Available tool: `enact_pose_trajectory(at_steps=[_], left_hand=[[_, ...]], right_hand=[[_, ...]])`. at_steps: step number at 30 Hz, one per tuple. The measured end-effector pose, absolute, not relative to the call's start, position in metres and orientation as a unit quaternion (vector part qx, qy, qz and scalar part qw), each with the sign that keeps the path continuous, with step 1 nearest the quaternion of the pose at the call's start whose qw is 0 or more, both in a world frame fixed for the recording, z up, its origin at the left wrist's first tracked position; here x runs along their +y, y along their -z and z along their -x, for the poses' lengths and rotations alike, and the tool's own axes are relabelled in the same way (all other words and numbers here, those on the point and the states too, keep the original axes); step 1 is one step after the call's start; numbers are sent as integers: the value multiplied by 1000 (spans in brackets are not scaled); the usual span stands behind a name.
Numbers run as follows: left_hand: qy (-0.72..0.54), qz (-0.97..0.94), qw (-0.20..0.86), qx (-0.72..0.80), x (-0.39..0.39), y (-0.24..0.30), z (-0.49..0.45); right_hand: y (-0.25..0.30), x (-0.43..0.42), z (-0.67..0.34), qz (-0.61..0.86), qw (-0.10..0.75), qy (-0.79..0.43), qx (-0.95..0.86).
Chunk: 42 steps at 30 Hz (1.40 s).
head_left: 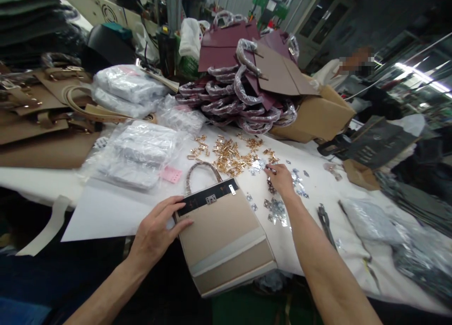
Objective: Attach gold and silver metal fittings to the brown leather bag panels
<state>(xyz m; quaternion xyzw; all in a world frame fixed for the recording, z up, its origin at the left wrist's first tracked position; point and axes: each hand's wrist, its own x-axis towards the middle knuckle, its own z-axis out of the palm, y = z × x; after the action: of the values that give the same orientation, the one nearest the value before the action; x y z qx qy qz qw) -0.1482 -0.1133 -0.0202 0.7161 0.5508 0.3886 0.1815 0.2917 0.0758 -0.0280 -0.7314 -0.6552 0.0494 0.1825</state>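
Note:
A beige handbag point(215, 231) lies tilted at the table's near edge, with a wrapped handle point(203, 166) at its top. Along its upper edge runs a black strip point(193, 202) carrying a small silver metal plate point(211, 199). My left hand point(157, 228) grips the bag's upper left corner, thumb and fingers on its face. To the right, my right hand point(281, 178) has its fingertips pinched together over small silver plates point(277, 211) scattered on the table. What sits between those fingertips is too small to make out. Gold metal fittings point(229, 156) lie in a heap just beyond.
Plastic-wrapped packages point(141, 148) are on the left, near stacked brown bags point(42, 127). Maroon bags with wrapped handles point(229, 87) pile up at the back beside a cardboard box point(318, 115). Pliers point(325, 222) lie at right. A person point(328, 73) is in the background.

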Motion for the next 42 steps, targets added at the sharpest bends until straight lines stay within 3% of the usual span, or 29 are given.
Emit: enact_pose_trajectory(at_steps=[10, 18, 25, 28, 31, 36, 42], left_hand=[[-403, -755, 115, 504, -108, 9, 137], [-403, -769, 150, 474, -100, 8, 139], [-412, -759, 171, 475, -99, 10, 140], [-407, -761, 178, 473, -97, 16, 141], [-399, -762, 186, 475, -94, 23, 143], [-393, -757, 195, 484, -94, 27, 144], [-391, -740, 227, 498, -95, 26, 145]], right_hand=[[31, 71, -288, 752, 189, -15, -632], [24, 71, -285, 786, 178, -29, -591], [1, 60, -276, 786, 256, -60, -560], [-16, 37, -245, 748, 334, -144, -555], [-32, -4, -184, 630, 427, -362, -539], [-36, -65, -80, 508, 328, -578, -547], [-18, -72, -52, 512, 277, -527, -619]])
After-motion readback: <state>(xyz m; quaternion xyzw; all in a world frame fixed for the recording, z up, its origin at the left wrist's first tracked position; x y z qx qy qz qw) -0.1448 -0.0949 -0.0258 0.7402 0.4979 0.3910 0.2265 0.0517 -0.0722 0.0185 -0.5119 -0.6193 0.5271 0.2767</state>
